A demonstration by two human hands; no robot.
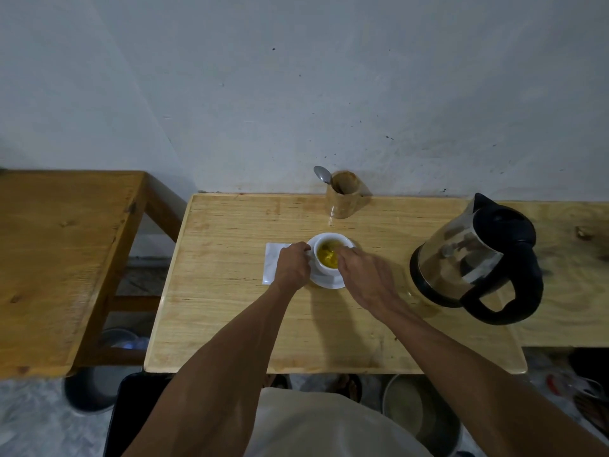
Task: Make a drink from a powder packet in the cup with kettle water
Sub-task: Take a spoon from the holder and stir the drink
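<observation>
Head view, left to right. A darker wooden table [62,258] stands at far left, apart from the main tabletop [230,318], with a gap between them. Below, on the floor, a grey round vessel [89,394] is partly visible.

On the light wooden tabletop, left of centre, a white paper napkin [272,258] lies flat; the left hand [293,263] covers its right part. The left hand's fingers are curled against the left side of the white cup [333,255], at the rim; whether they clasp a handle cannot be told, as the hand hides that side. The cup sits on a white saucer [329,282], near the middle of the tabletop. It holds a yellow liquid [326,257].

The right hand [362,275] is just right of the cup, fingers pinched together over the rim. What they pinch is blurred; a thin item seems to reach into the liquid, but it cannot be identified.

Behind the cup, by the wall [296,94], a brown cylindrical holder [344,199] stands upright with a metal spoon [323,174] in it, bowl end up, leaning left.

To the right, well apart from the cup, a steel kettle [474,255] with black lid and black handle stands on the tabletop, spout toward the wall, handle toward the person. No packet can be made out.
</observation>
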